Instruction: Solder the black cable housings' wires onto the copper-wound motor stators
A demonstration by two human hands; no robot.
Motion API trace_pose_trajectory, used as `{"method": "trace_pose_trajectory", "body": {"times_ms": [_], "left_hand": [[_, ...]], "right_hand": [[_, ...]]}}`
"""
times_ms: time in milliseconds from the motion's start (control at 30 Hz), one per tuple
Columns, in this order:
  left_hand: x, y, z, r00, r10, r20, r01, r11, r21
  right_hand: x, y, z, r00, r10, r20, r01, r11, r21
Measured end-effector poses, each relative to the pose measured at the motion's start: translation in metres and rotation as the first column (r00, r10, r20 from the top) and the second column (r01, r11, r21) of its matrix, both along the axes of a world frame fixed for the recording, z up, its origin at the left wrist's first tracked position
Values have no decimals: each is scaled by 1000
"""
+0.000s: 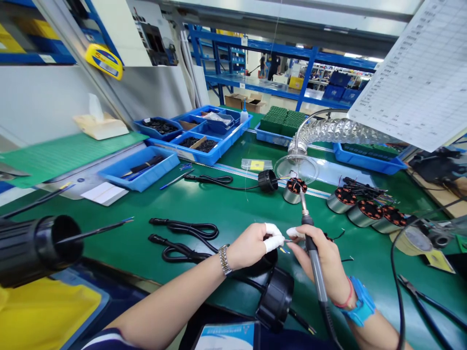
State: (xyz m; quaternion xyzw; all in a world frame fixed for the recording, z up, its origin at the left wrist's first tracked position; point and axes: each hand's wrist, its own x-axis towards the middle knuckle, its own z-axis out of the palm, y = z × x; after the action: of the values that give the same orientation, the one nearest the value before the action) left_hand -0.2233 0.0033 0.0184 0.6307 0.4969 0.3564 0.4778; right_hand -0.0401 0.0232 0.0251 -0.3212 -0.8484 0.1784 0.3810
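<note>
My left hand (255, 245), with white covers on its fingertips and a metal watch at the wrist, pinches thin wires (284, 250) above the green bench. My right hand (321, 253) is closed around a soldering iron (316, 267), and its thumb and a covered fingertip meet the same wires. The iron's metal tip points up at a round motor stator (293, 190) with copper windings; I cannot tell whether they touch. Below my hands a black cap (276, 297) with a cable through it lies at the bench edge. Another black cap (268, 181) lies beside the stator.
Several stators (361, 213) stand at right, near pliers (419, 296). Coiled black cables (186, 238) lie at left. Blue parts trays (204, 141) and a silver fume duct (328, 131) are behind. A black cylinder (40, 250) juts in at far left.
</note>
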Motion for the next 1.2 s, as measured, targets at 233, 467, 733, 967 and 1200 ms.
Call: {"method": "trace_pose_trajectory", "body": {"times_ms": [233,467,733,967,1200], "left_hand": [[2,2,5,1000,-11,-28,11,1000,-5],[13,13,6,998,-47,-30,48,999,23],[20,18,7,999,-23,-37,24,999,28],[19,23,8,999,9,-36,-10,999,-33],[27,27,14,993,-23,-118,28,999,44]], "right_hand": [[5,-1,-2,997,-38,-62,36,999,-38],[11,1,2,992,-95,-78,92,995,-46],[23,-4,0,979,-192,-71,195,980,33],[48,-24,-23,967,-254,-7,252,957,145],[60,-32,-20,968,-251,-32,252,952,171]]}}
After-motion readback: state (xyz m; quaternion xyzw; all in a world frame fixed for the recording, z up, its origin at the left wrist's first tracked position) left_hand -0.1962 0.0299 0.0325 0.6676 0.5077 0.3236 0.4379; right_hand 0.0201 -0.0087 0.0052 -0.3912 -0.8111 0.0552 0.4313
